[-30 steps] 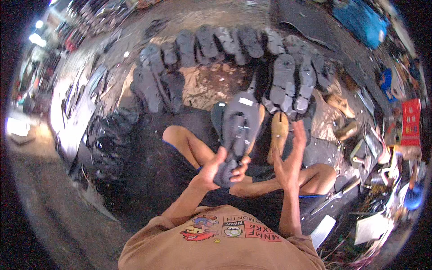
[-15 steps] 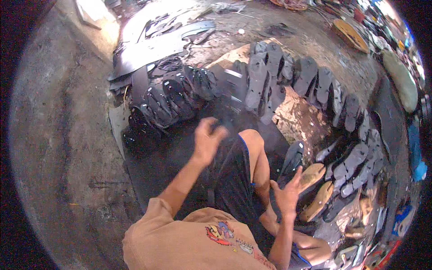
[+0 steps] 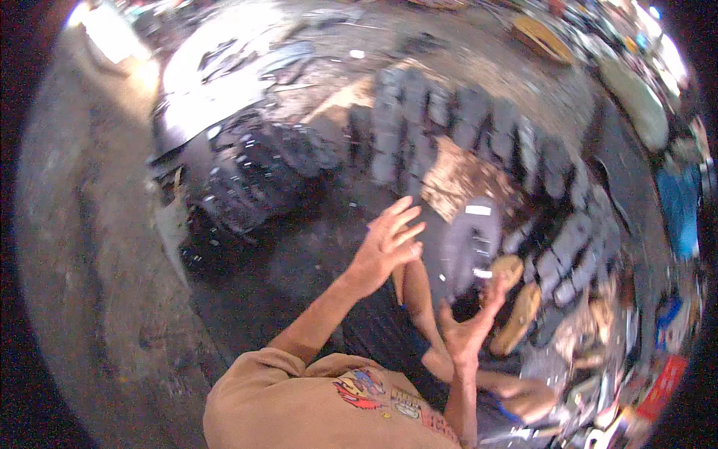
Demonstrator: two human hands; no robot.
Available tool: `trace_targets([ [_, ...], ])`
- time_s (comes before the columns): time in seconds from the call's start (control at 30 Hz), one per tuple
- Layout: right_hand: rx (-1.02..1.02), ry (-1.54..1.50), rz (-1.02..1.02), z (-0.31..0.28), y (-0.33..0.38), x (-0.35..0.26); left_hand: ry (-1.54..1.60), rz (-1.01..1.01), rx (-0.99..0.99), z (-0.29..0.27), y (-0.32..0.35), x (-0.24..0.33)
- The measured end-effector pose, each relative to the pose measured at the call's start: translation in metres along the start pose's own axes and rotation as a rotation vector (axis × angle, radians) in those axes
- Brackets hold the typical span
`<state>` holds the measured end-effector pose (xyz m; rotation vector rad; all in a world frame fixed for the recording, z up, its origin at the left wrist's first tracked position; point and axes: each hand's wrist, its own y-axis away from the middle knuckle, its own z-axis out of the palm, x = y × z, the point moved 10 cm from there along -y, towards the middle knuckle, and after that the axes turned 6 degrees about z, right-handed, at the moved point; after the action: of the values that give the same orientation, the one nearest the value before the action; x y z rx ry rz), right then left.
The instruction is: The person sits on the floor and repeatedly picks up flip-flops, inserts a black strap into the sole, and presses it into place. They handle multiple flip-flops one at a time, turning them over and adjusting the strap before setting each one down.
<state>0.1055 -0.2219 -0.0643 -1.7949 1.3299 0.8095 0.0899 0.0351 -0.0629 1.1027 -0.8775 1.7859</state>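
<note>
My right hand (image 3: 465, 335) has its thumb and fingers around the lower end of a dark flip-flop (image 3: 470, 243), which stands up above the work area. A white label marks the flip-flop's top end, and motion blur smears its strap and edges. My left hand (image 3: 385, 251) is open and empty, its fingers spread, above my knee and to the left of the flip-flop. Beneath it lies a black sheet (image 3: 277, 280). To the right of the flip-flop lie tan foot-shaped pieces (image 3: 517, 318).
Black strapped sandals (image 3: 250, 176) are bunched at the left. Grey soles (image 3: 396, 123) stand in an arc from the far middle round to more soles (image 3: 572, 251) at the right. Sheet scraps (image 3: 217, 82) lie at the far left, on a concrete floor (image 3: 90, 247).
The flip-flop has risen from beside the tan pieces in my right hand. My left hand has moved right and spread its fingers. The whole view has shifted slightly.
</note>
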Motion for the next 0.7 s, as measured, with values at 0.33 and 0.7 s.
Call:
trace_targets([
  [0.33, 0.138, -0.162, 0.001, -0.140, 0.023, -0.013, -0.508, 0.520, -0.695, 0.192, 0.052, 0.085],
  [0.7, 0.232, -0.184, -0.336, -0.173, 0.024, -0.072, -0.459, 0.734, -0.667, 0.224, 0.081, 0.109],
])
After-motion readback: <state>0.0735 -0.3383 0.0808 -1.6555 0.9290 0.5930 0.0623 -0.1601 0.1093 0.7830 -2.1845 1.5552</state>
